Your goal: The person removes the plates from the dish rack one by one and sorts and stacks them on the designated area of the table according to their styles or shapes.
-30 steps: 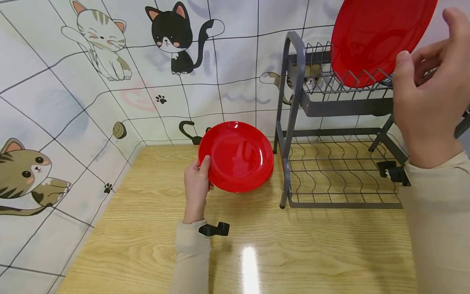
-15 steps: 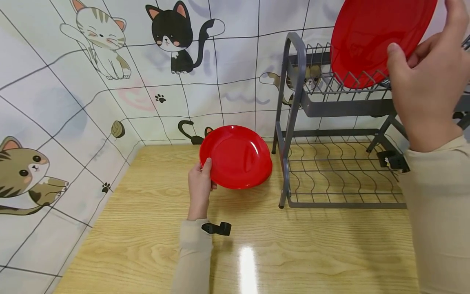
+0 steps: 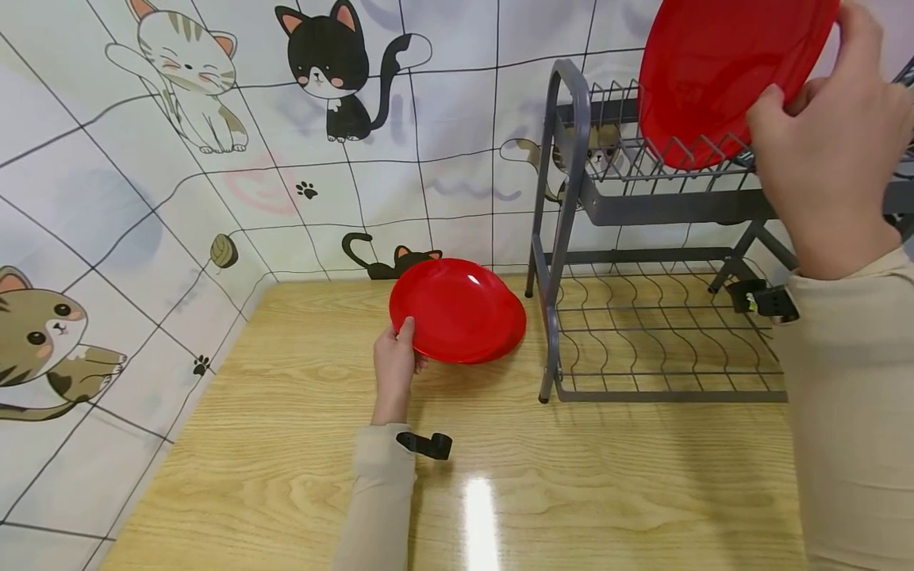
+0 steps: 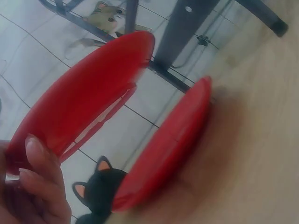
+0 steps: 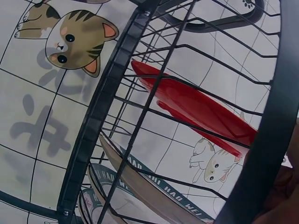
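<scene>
My left hand [image 3: 393, 365] pinches the left edge of a red plate [image 3: 453, 309], thumb on top. In the left wrist view, this held plate [image 4: 88, 88] is tilted above a second red plate [image 4: 168, 149] low over the wooden tabletop. From the head, that lower plate [image 3: 517, 329] shows only as a sliver at the right. My right hand [image 3: 831, 151] grips the right edge of another red plate [image 3: 721, 79] standing in the upper tier of the dish rack [image 3: 671, 208]. My right thumb lies on its front; the other fingers are partly hidden.
Several plates with printed rims [image 5: 149, 186] stand in the rack beside the red plate, seen from the right wrist. The rack's lower wire shelf [image 3: 664, 329] sits just above the wooden table [image 3: 300, 476]. A cat-patterned wall [image 3: 457, 135] closes the back.
My right hand has moved left from beside the racked red plate and now grips its edge. My left hand has lowered and tilted its plate, exposing part of the lower one.
</scene>
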Demonstrator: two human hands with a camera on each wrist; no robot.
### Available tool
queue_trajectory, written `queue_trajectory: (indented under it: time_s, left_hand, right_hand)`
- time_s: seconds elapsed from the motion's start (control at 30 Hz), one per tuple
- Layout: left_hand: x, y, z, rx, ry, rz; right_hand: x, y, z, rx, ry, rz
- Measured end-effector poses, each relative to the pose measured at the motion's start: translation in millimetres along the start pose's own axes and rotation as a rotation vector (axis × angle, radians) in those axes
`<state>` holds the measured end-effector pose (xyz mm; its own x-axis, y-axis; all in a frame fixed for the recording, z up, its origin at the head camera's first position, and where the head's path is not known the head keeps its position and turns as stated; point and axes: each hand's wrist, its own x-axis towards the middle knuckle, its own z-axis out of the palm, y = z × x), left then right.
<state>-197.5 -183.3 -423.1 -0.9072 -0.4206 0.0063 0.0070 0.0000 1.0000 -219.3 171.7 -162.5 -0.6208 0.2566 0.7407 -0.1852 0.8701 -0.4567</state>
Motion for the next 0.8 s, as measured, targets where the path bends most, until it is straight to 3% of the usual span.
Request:
queue_trajectory:
  time_s: [0.23,0.47,0.8]
  left_hand:
    - [3.8,-19.8,4.3,-0.010,0.002,-0.011]
    - [7.4,-39.9,8.4,-0.038,-0.014,-0.062]
    - [7.1,-49.2,7.7,-0.027,-0.034,-0.075]
  right_hand:
    - [3.5,-0.1,-2.3,-0.031,-0.064,-0.003]
    - [3.8,-1.9,-3.2,-0.122,-0.149,-0.025]
    - [3.9,-1.5,-3.3,-0.154,-0.176,-0.006]
